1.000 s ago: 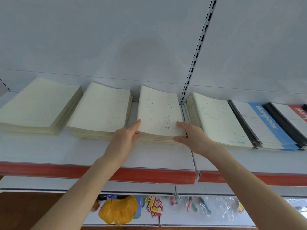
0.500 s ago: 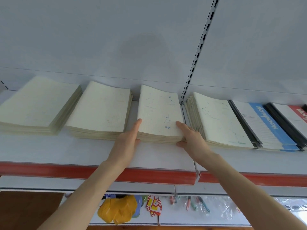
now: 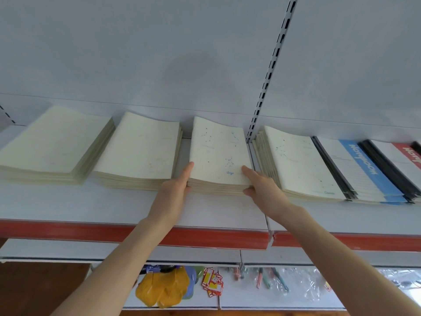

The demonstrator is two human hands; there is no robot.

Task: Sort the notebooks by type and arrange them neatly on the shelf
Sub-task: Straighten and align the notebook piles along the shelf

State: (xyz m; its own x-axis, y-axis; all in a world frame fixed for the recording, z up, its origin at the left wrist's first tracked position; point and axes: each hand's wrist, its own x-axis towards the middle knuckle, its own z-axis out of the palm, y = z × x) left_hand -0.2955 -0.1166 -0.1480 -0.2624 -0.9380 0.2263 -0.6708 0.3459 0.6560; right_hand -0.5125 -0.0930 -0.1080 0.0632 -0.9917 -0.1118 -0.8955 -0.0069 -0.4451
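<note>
Both hands are on the middle stack [image 3: 218, 153] of cream notebooks, whose top cover has blue constellation dots and a small blue word near the front. It lies flat on the shelf [image 3: 68, 201], just left of the slotted upright [image 3: 273, 65].

My left hand [image 3: 175, 188] is open, pressed flat against the stack's left side, with one straight finger along the top edge. My right hand [image 3: 262, 185] grips the front right corner, fingers on the cover and thumb at the lower front edge.

Left of it and close beside it is a second cream stack [image 3: 141, 147]. Further left is a plain cream stack [image 3: 54, 142].

Right of the upright is another constellation stack [image 3: 300, 163], somewhat fanned on its left edge. Then come blue-banded notebooks [image 3: 364, 165] and red-banded notebooks [image 3: 407, 156], each overlapping the next and partly cut off at the frame edge.

A red strip [image 3: 182, 236] runs along the shelf front.

On the lower level are a yellow item [image 3: 164, 288], red-white packs [image 3: 213, 285] and pens in clear bags [image 3: 268, 281]; the detail is too small to read.
</note>
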